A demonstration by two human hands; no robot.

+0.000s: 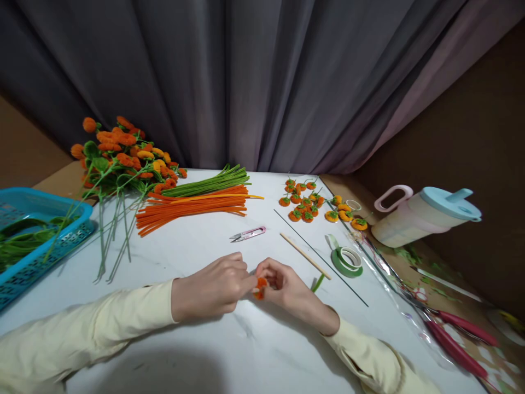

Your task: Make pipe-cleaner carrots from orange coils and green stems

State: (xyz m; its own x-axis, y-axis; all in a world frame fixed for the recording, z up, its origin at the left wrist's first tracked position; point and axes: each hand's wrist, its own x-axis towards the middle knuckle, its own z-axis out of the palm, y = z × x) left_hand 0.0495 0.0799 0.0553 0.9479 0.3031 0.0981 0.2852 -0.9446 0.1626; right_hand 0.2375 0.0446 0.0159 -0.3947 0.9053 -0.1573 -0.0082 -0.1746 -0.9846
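Note:
Both of my hands meet at the middle of the white table (205,350). My left hand (213,287) and my right hand (287,287) are closed in a pinch on a small orange fuzzy piece (260,287) held between their fingertips. A green stem (317,282) pokes out past my right hand. Pink thread snips (248,234) lie just beyond my hands. A thin wooden stick (305,255) and a long dark wire (320,257) lie to the right of them.
Orange pipe cleaners (192,208) and green pipe cleaners (209,185) lie at the back. A bunch of orange flowers (123,158) lies back left beside a blue basket (45,235). Small orange pumpkins (305,205), green tape rolls (348,261), a jug (426,216) and pink pliers (455,342) are on the right.

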